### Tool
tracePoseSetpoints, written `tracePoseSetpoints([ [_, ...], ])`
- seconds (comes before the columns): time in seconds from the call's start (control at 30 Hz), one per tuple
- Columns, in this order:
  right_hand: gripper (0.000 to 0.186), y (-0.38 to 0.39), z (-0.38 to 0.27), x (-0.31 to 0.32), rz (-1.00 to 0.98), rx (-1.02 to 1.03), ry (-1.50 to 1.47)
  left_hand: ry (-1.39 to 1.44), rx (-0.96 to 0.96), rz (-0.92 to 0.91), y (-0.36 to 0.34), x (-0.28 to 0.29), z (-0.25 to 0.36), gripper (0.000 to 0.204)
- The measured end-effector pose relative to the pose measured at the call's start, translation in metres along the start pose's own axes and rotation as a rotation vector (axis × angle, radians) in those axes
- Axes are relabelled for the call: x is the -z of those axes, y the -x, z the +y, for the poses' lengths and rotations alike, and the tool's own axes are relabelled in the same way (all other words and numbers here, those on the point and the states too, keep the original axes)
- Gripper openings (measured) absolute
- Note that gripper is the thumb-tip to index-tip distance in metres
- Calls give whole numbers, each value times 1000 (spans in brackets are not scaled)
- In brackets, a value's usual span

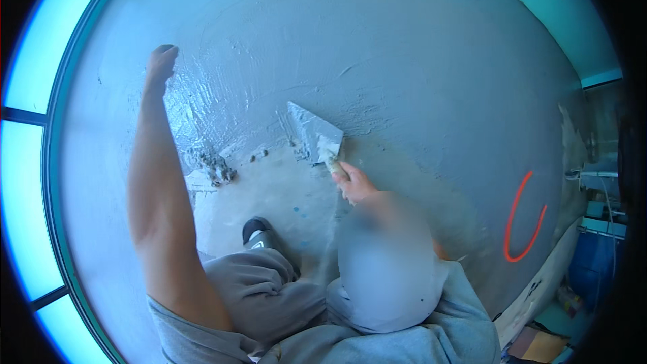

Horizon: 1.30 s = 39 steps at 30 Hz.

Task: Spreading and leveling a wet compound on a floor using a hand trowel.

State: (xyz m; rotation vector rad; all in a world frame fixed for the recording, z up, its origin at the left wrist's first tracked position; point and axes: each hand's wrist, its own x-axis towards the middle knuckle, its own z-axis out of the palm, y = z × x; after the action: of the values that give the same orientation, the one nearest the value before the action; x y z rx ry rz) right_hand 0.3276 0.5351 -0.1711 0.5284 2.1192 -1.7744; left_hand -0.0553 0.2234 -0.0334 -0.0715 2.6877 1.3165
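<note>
- Several bright panes (pixel 23 202) in dark frames line the far left edge.
- Left arm (pixel 158 209): extends from the grey sleeve at the lower edge toward the upper left, elbow nearly straight, forearm over the wet grey layer (pixel 404 47).
- Left hand (pixel 160 66): positioned at the far end of that arm, well apart from the right hand, fingers curled. A small dark patch shows at its upper edge; whether the fingers close on an object cannot be determined.
- Mortar heap (pixel 214 165): lies to the right of the left forearm, at the border between the wet layer and the bare floor (pixel 269 192). Small crumbs lie just beside it.
- Shoe (pixel 256 230): dark, on the bare floor, below the heap in the view.
- Trowel (pixel 313 131): located near the middle, at the border of the wet layer; pointed blade toward the upper left, handle toward the lower right, mortar smeared on the blade.
- Right hand (pixel 357 183): clamped around the trowel handle, forearm angled down to the right; a blur obscures part of that forearm.
</note>
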Motion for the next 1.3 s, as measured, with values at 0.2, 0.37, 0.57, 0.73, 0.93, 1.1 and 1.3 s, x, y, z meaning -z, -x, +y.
tracePoseSetpoints([
  [0.2,33,31,16,114,81,-265,-235,-159,-8,9,-2,-8,-10,37],
  [0.37,35,67,52,132,249,-285,-371,-308,-144,-14,1,-15,0,41],
  [0.57,35,121,88,83,605,-305,-178,-426,-236,35,11,66,-17,46],
  [0.73,35,75,58,36,484,-351,-612,-348,52,108,64,91,-20,40],
  [0.93,34,17,63,-66,17,19,111,-381,87,101,115,106,-23,44],
  [1.1,37,36,39,-25,-300,21,439,-378,133,147,149,133,-19,44],
  [1.3,41,88,91,107,306,30,483,-349,123,102,115,87,-34,43],
])
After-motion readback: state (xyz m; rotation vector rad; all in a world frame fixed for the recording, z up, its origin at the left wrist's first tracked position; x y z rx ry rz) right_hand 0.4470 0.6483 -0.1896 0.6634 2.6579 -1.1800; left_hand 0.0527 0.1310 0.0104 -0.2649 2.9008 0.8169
